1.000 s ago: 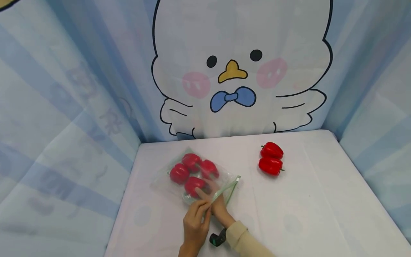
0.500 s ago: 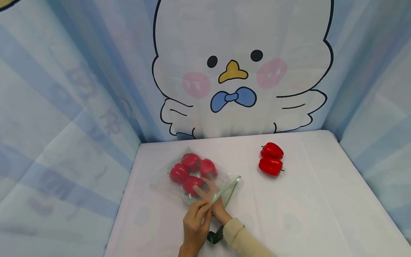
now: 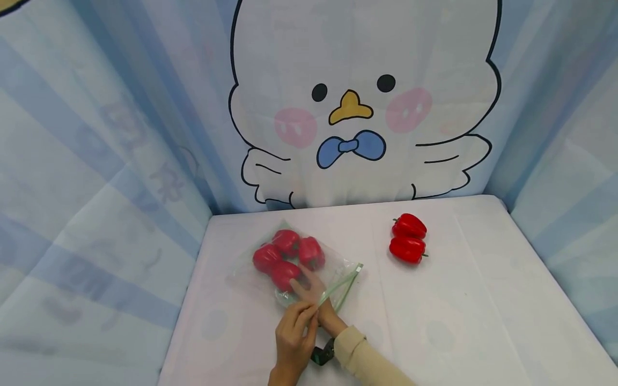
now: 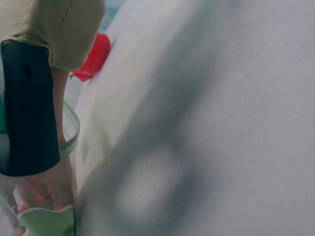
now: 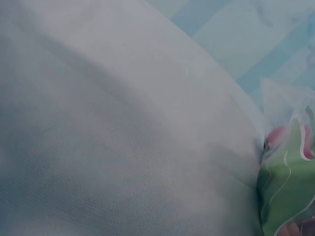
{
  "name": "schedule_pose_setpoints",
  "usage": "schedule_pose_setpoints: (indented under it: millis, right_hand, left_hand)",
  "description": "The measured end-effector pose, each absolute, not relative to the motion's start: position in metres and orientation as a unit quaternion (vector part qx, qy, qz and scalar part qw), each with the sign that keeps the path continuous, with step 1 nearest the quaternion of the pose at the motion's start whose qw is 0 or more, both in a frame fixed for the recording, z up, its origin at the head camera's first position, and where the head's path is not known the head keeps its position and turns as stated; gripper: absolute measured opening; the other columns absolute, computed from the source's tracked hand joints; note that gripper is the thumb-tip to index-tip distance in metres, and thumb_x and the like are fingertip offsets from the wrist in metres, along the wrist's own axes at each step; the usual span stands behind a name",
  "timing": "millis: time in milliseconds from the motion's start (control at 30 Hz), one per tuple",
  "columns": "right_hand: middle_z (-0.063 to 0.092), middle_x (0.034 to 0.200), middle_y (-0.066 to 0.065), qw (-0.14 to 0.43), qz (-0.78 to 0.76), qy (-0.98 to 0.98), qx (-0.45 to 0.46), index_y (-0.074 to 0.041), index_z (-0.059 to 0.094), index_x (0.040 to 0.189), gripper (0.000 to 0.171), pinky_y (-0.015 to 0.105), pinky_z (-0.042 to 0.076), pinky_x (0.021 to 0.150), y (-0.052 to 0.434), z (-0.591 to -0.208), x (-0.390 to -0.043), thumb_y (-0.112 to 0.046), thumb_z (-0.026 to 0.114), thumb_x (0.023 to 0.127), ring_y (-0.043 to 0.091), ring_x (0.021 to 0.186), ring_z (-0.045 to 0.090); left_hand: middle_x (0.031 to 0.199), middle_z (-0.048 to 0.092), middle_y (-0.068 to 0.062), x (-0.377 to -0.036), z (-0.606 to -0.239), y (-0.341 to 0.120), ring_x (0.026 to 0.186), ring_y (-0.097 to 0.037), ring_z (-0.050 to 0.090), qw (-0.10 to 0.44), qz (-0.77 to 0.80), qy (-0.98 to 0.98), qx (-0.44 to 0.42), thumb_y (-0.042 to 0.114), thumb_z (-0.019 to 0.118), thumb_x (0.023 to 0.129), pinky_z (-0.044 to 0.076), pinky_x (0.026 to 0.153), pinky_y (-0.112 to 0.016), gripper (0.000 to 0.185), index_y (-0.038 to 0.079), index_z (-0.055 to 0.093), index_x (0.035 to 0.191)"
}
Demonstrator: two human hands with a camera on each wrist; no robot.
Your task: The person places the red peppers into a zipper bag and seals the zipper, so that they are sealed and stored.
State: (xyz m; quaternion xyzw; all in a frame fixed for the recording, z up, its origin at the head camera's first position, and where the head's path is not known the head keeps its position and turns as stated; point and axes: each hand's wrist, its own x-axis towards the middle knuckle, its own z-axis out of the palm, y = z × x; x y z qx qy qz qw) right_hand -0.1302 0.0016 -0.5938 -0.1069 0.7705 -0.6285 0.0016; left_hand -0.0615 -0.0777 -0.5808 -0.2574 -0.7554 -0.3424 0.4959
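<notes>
Bag (image 3: pixel 335 268) slanting to near-right mouth (image 3: pixel 340 284): my left hand (image 3: pixel 294 333) is pinching it, my spread right hand (image 3: pixel 314 287) touching one inner pepper (image 3: pixel 282 275); two more peppers (image 3: pixel 407 250) lying apart.

Bright, even head view; dimmer, hazy wrist views, soft shadows across white cloth (image 4: pixel 236 128)

A white bench (image 3: pixel 483 305) spreads across the near side, with creases on its right and faint round spots (image 3: pixel 214 324). Pale blue curtains (image 3: pixel 87 214) hang along its left, far and right sides, striped darker. On the far one is a white bird (image 3: pixel 364 59) with black eyes (image 3: pixel 386 83), pink cheeks (image 3: pixel 410 115), a yellow beak (image 3: pixel 350 109), a blue bow tie (image 3: pixel 347 145) and black-outlined wings (image 3: pixel 449 171). A yellow patch (image 3: pixel 9 4) edged in black shows at the upper left.
</notes>
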Motion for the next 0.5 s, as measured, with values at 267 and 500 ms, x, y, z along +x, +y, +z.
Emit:
schedule_pose_setpoints:
  millis: [267,500]
  right_hand:
    - [0.04,0.164,0.019,0.087,-0.678,0.72,-0.116,0.0,0.034,0.16,0.07,0.018,0.052,0.097,-0.001,-0.612,-0.139,-0.025,0.065,0.103,0.037,0.129,0.062]
    - [0.037,0.162,0.032,0.073,-0.651,0.736,-0.17,0.011,0.028,0.158,0.066,0.028,0.056,0.099,0.001,-0.6,-0.138,-0.016,0.059,0.106,0.042,0.123,0.065]
  left_hand:
    - [0.094,0.072,-0.013,-0.061,-0.582,-0.08,0.082,-0.024,0.069,0.488,-0.345,-0.76,-0.253,0.01,0.061,0.103,0.056,0.074,-0.029,0.02,0.0,0.075,0.093]
    - [0.094,0.072,-0.014,-0.062,-0.581,-0.08,0.082,-0.024,0.07,0.49,-0.351,-0.755,-0.257,0.009,0.062,0.102,0.056,0.073,-0.029,0.018,-0.001,0.075,0.093]
